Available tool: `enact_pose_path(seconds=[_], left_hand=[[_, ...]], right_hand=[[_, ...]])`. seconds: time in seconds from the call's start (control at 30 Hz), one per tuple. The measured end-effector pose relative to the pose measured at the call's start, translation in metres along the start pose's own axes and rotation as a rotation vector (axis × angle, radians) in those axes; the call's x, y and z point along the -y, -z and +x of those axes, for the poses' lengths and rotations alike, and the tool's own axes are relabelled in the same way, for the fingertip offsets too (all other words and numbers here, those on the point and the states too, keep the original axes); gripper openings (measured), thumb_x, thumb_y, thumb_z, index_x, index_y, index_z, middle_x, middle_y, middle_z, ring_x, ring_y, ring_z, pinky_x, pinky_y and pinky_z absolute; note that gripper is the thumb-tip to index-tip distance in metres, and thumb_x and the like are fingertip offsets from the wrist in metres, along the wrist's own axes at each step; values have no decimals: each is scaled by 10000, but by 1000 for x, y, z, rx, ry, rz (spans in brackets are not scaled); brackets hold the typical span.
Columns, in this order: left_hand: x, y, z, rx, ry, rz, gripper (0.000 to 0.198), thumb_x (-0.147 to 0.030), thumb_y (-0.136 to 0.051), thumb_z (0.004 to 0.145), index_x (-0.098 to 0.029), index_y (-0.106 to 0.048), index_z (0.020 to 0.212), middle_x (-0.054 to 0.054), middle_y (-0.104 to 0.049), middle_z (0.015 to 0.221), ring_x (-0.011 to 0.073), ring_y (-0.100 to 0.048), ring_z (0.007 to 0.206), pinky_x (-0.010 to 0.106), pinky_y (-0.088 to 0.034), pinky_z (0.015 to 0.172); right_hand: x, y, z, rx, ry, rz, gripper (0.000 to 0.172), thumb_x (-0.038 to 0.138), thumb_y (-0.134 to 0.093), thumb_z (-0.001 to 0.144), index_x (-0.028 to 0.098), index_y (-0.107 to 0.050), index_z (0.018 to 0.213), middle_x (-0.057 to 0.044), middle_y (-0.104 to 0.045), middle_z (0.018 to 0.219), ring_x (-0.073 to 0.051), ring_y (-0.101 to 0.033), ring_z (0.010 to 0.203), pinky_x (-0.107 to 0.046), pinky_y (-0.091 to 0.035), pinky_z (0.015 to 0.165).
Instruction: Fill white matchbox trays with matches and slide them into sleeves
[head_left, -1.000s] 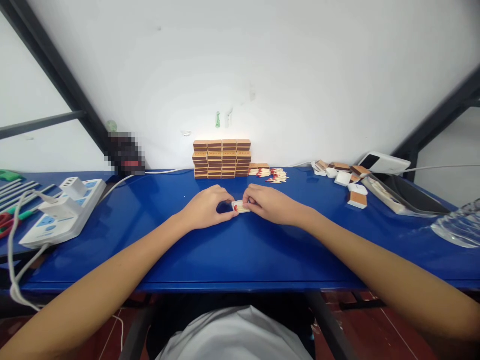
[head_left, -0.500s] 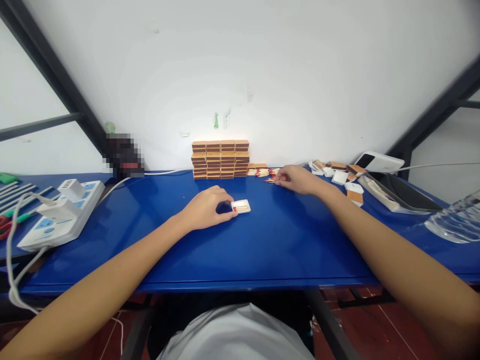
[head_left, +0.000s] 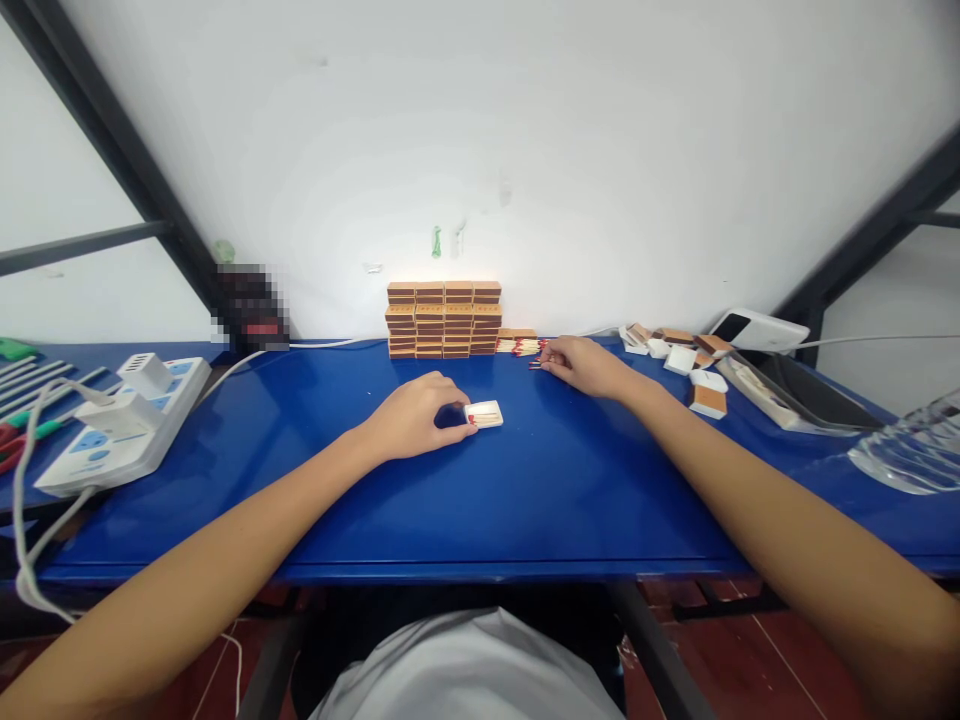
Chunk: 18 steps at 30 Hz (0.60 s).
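A pale wall [head_left: 600, 150] rises behind the blue worktop [head_left: 480, 510]; take the white matchbox tray [head_left: 489, 424], open side up near the middle, as the centre of your clock. Your left hand [head_left: 416, 415] comes in from nine o'clock, its grip narrowed to a curve of thumb and fingers closed about the tray's left end. Some tray matches [head_left: 480, 417] lie inside with bare floor beside them, so a squeeze or jerk from that side could skid or tip the tray and scatter them. At two o'clock your right hand [head_left: 581, 365] has its fingertips bunched low over a few loose matches [head_left: 535, 365]; I can't tell whether that grip has hold of any. The sticks are thin and lie at angles, so a hurried pinch might roll them away, pick up several crosswise or snap one. Just beyond, at one o'clock, the match heap [head_left: 525, 347] sits close against the matchbox stack [head_left: 444, 322], which stands at eleven; a knuckle pushed too far that way could spread the heap or, at worst, jolt the upper boxes out of line.
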<state>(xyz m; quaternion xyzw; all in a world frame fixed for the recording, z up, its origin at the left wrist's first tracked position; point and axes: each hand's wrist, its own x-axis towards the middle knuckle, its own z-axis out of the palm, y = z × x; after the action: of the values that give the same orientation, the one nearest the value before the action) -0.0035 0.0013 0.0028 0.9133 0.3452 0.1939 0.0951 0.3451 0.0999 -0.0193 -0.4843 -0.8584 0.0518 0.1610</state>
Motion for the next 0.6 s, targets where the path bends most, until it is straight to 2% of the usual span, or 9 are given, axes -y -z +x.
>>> enact_pose_path(seconds=[0.27,0.6], left_hand=[[1,-1,0,-4,-2,-2,315,-481,-729,998,-215,-796,1152,77,-801,1132,280,-690,1049,423,-550,875],[-1,1,0,0,5,2,327,-489,-722,999,-211,-799,1155,87,-802,1136,286,-695,1058,413,-551,880]], right_hand=[[0,-2,0,-11,8,14,162,297,-562,980,188,-679,953,-85,-714,890,-205,-592,746,-308,-396,705],[4,-6,1,-14,34,117,247,393,-569,988,198,-695,902,-73,-704,841,-196,-581,713,-313,-407,687]])
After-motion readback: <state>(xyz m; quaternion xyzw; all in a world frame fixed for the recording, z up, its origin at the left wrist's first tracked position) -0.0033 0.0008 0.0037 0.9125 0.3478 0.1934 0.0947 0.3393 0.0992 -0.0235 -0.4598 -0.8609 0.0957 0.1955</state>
